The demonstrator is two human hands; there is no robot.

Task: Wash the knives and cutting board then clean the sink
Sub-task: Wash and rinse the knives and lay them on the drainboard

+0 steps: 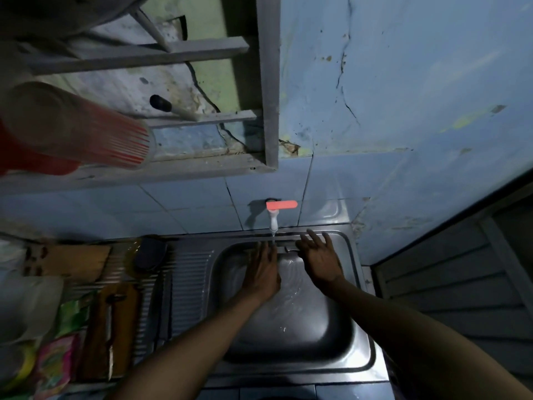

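1. The left hand reaches over the far part of the basin, back of the hand up, fingers straight and close together, their tips under the thin stream of water. It holds nothing.
2. The right hand hovers just right of the stream, fingers spread and relaxed, near the far rim of the sink. It too holds nothing. The two hands are close but do not touch.
3. Two bare forearms run in from the lower edge of the view.
4. The tap is one short white plastic spout on the tiled wall, with a flat, rounded pink-red lever lying sideways toward the right. Water falls from it between the hands.
5. The sink is a single stainless-steel basin, square with rounded corners, its floor wet and shiny with ripples of water. A ribbed steel draining board joins it on the left.
6. On the far left of that draining board lies a brown wooden cutting board, long and rectangular. One knife with a pale blade lies lengthwise on it; blur hides finer detail.
7. Beyond the board sits a dark round object, too blurred to identify.
8. Bright crumpled plastic packets, green, pink and yellow, lie at the lower left.
9. Above the sink, a grey slatted shelf hangs on the cracked, peeling blue wall. One clear tumbler with red stripes juts out at upper left.
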